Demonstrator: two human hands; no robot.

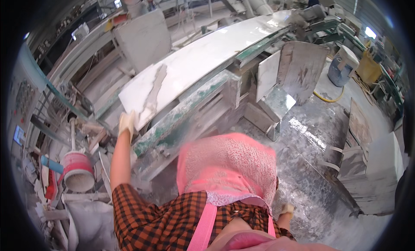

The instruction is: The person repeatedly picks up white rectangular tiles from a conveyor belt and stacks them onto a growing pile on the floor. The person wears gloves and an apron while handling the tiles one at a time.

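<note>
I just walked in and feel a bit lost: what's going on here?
Someone in a pink apron has the left hand, in a pale glove, at the near end of a long white slab with a brownish vein; whether it grips or just rests is unclear. The slab lies along a green-edged bench. The right hand hangs low at the person's side, away from the slab.

A stone workshop is indicated by a polished slab (194,60) laid along a green frame (183,110), a control panel (24,97) and wet floor (298,164).
</note>
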